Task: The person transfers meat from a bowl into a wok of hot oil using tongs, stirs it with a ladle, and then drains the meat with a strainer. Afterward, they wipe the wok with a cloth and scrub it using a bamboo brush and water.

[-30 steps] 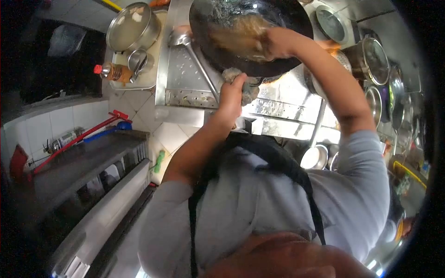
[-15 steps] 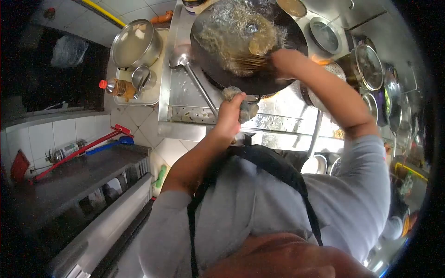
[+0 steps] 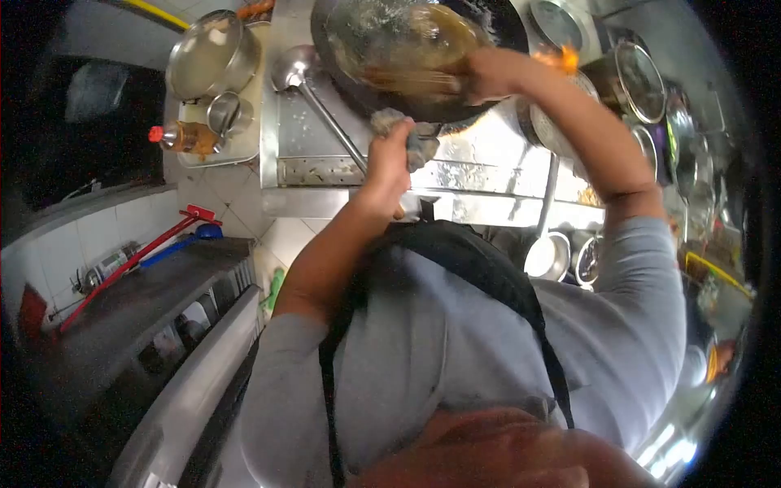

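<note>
A large dark wok (image 3: pixel 338 73) with murky, swirling liquid stands on the metal stove at the top. My left hand (image 3: pixel 389 163) is closed round a grey cloth (image 3: pixel 421 146) at the wok's near edge; the wok's handle is mostly hidden by it. Over the wok's right side, my right hand (image 3: pixel 490 73) is wrapped round a bundled bristle brush (image 3: pixel 411 81), whose bristles are blurred in the liquid. A long-handled metal ladle (image 3: pixel 294 68) lies on the stove's steel surface, left of the wok, its handle reaching toward my left hand.
At the left, a tray (image 3: pixel 241 151) holds a big pot (image 3: pixel 208 61), a small metal cup (image 3: pixel 228 114) and a red-capped bottle (image 3: pixel 191 137). Orange flame (image 3: pixel 561 58) shows right of the wok, near more pots and a strainer. Metal bowls (image 3: pixel 547 256) sit below the stove edge.
The view has shifted, so the stove and wok appear higher and slightly left. The brush and right hand have moved within the wok, and the liquid's swirl looks different. Orange flame shows more strongly at right.
</note>
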